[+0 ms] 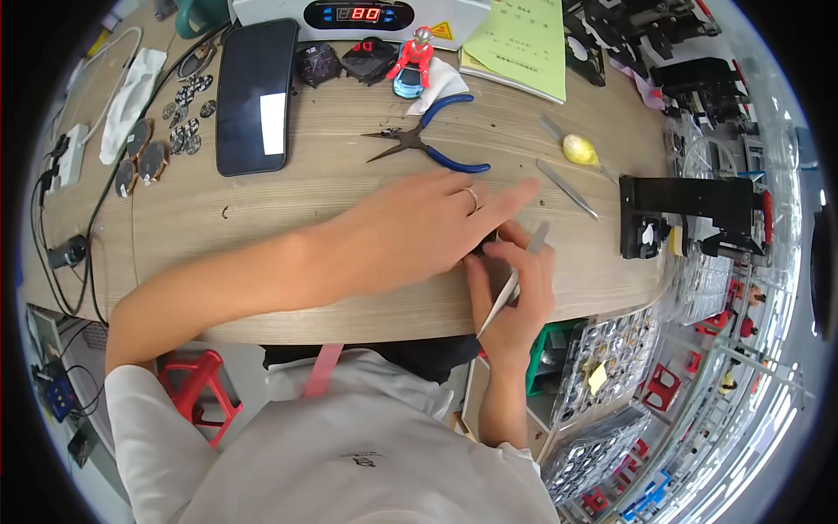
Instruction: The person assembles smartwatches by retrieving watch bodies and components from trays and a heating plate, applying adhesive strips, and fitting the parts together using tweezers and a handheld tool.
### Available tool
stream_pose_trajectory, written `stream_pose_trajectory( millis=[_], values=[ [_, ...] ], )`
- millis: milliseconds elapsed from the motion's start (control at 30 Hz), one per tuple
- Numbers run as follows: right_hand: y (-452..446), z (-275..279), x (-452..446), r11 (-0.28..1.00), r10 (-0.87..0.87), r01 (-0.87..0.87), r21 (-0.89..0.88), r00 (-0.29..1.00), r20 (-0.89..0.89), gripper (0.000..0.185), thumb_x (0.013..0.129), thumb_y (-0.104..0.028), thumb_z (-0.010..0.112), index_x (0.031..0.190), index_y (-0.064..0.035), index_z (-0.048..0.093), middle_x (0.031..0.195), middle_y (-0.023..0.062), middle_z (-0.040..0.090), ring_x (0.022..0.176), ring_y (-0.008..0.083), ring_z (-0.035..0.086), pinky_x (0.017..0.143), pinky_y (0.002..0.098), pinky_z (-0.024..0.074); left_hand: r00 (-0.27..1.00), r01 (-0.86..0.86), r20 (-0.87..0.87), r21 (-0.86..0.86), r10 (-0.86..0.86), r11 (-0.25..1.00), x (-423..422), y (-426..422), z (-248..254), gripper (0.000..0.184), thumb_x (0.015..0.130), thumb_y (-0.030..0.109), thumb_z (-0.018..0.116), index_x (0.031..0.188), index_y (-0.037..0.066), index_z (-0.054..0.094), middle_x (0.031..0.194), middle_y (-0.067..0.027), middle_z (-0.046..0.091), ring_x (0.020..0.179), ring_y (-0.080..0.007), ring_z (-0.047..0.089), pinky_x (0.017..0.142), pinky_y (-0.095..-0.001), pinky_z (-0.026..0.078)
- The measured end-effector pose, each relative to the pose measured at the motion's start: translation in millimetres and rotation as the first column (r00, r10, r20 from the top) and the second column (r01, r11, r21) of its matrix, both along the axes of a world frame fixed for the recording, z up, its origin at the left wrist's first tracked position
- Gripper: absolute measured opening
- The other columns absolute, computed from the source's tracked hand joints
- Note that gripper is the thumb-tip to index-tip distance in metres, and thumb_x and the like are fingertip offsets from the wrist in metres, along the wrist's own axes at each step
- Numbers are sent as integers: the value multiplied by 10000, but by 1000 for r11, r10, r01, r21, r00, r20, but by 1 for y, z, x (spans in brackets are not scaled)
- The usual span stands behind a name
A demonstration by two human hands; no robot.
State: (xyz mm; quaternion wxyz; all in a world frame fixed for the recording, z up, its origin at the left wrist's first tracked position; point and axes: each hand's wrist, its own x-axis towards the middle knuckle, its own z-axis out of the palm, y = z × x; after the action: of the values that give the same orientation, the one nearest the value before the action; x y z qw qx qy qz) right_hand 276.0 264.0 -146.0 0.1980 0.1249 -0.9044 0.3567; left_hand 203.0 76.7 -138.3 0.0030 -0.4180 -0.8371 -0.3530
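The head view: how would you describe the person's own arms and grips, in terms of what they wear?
Both arms have short, white sleeves. The left grip, an ungloved hand, wears a slim ring. The right grip is ungloved too, with no ring visible.

On your tabletop, the phone is lying left of the pliers. Behind the pliers, the figure is resting before the machine; the booklet is lying rightward. Your left hand is hanging before the pliers; nearer you, rightward, the tool is lying in your right hand.
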Motion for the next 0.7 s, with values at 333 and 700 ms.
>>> stream_pose_trajectory(
  millis=[333, 700],
  values=[
    [6, 7, 24, 945, 155, -134, -299, 987, 47, 304, 772, 156, 759, 962, -60, 662, 999, 136, 769, 847, 270, 694, 764, 330, 545, 996, 40, -78, -118, -49, 992, 11, -21, 4, 959, 746, 128, 864, 1602, 138, 430, 1298, -90, 661, 1183, -302, 618, 1035, -410, 526],
    [10, -1, 25, 737, 293, -132, -663, 946, 137, 365, 1084, -225, 547, 1305, 44, 659, 1042, 167, 725, 1000, 274, 679, 939, 393, 523, 938, 60, 340, 34, -68, 998, 5, -38, 10, 575, 757, 48, 826, 1266, 99, 564, 1273, -70, 614, 1118, -317, 618, 922, -418, 542]
  ],
)
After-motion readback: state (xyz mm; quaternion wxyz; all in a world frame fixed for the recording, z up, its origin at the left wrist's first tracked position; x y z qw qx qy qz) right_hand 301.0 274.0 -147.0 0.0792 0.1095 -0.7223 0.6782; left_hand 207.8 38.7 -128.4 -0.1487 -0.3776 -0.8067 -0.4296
